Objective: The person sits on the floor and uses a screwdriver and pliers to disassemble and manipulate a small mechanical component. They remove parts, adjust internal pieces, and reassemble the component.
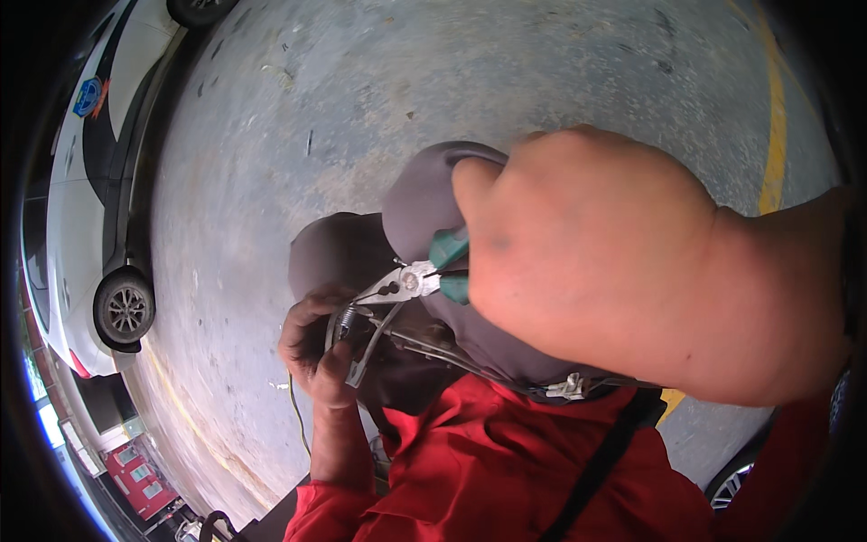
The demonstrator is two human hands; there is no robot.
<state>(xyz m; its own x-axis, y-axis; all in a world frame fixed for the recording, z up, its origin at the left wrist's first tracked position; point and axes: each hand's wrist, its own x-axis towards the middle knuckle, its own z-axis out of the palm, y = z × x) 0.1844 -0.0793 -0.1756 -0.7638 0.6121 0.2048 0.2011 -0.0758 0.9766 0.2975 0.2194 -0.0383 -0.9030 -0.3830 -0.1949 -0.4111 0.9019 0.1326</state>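
My right hand (587, 244) grips long-nose pliers (411, 280) with green handles, their jaw tips at the upper end of a small coil spring (347, 321). My left hand (316, 352) is closed around a small metal assembly (370, 350) that holds the spring, with thumb and fingers beside it. Cables (452, 359) run from this assembly rightward across my lap to a silvery fitting (567, 387). My grey-clad legs (424, 185) lie beneath the hands and parts, and a thin yellowish wire hangs below my left hand.
A white car (72, 235) stands along the left on the grey concrete floor (271, 135). A yellow painted line (772, 163) runs at right. Another wheel (730, 483) shows at lower right, and a red board (135, 479) at lower left.
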